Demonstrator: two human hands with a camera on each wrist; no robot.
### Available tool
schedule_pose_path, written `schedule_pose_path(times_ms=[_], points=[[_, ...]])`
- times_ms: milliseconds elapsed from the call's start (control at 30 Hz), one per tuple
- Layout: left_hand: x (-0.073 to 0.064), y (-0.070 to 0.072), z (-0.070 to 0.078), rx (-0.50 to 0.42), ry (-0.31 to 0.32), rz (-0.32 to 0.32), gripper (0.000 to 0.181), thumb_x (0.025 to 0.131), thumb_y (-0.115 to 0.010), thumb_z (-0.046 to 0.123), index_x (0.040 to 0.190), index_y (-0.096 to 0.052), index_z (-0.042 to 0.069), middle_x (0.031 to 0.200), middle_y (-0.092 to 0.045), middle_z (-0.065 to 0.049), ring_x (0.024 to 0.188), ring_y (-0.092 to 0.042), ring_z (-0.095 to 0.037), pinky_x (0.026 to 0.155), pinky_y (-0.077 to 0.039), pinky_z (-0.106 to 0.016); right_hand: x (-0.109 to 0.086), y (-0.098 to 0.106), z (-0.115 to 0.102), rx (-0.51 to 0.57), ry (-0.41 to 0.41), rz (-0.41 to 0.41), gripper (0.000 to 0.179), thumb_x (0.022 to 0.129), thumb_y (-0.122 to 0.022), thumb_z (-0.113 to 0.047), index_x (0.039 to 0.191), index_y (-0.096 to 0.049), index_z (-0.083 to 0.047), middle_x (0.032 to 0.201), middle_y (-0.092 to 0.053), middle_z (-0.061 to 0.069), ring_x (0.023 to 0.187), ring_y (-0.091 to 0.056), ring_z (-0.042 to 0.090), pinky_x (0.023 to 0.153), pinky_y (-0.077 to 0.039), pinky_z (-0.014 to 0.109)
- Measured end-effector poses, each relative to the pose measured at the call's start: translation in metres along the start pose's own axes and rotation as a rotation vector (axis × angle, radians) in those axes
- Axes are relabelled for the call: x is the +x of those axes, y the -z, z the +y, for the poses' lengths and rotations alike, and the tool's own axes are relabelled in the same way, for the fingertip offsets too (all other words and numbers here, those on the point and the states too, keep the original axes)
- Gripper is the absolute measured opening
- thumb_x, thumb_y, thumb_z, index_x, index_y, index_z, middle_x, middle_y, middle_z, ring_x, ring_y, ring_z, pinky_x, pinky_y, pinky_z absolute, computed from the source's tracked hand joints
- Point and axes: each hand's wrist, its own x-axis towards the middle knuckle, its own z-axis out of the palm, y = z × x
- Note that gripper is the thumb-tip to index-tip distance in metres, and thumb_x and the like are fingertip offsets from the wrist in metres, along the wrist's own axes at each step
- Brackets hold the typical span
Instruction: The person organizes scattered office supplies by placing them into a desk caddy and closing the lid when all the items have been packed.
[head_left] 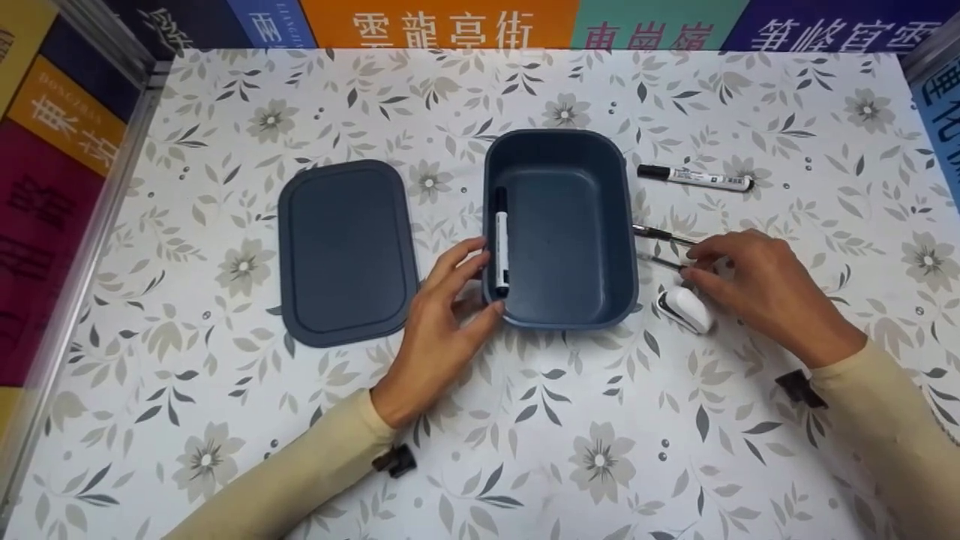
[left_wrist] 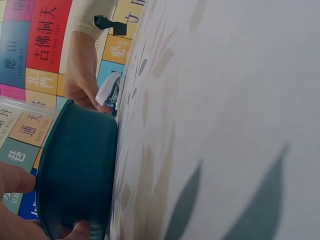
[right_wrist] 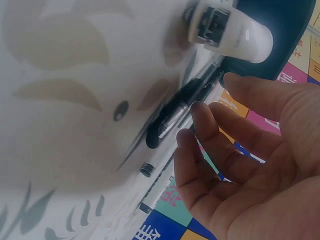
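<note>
- Left hand (head_left: 442, 311): unclenched fingers touched dark-blue rectangular plastic box (head_left: 559, 247), apparently steadying it.
- Right hand (head_left: 757, 277): fingers lay at slim clear-and-black pens (head_left: 654, 234), nearer worktop's (head_left: 525, 457) right edge; grasp unclear.

Room beyond pens (head_left: 660, 234), stapler (head_left: 687, 308) on near side

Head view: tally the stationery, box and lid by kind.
White cylindrical black-capped markers: 2
Slim clear-and-black pens: 2
Small rounded white stapler: 1
Dark blue rectangular plastic box: 1
Dark blue flat rectangular lid: 1
Total: 7
</note>
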Motion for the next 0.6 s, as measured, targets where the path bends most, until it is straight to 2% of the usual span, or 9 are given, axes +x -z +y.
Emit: schedule_pose_path(times_ms=[267,600], points=[[-0.001,0.0,0.0,-0.014,-0.001,-0.001,0.056,0.089,-0.07,-0.005,0.142,-0.052,-0.004,0.155,-0.041,-0.004,0.118,-0.062,-0.03,0.096,-0.056,-0.033,0.004,-0.006,0.002,0.0,-0.014,-0.027,0.016,0.088,-0.079,-0.017,0.101,-0.077,-0.008,0.089,-0.073,0.002,0.093,-0.062,0.025,0.079,-0.046,0.039],[0.0,0.0,-0.001,-0.022,-0.011,0.001,0.056,0.089,-0.071,-0.004,0.142,-0.053,-0.004,0.155,-0.041,-0.005,0.116,-0.062,-0.033,0.096,-0.056,-0.034,0.007,-0.012,0.003,-0.03,0.0,-0.024,0.01,0.085,-0.079,-0.012,0.095,-0.078,-0.01,0.083,-0.072,0.001,0.086,-0.059,0.023,0.073,-0.044,0.039]])
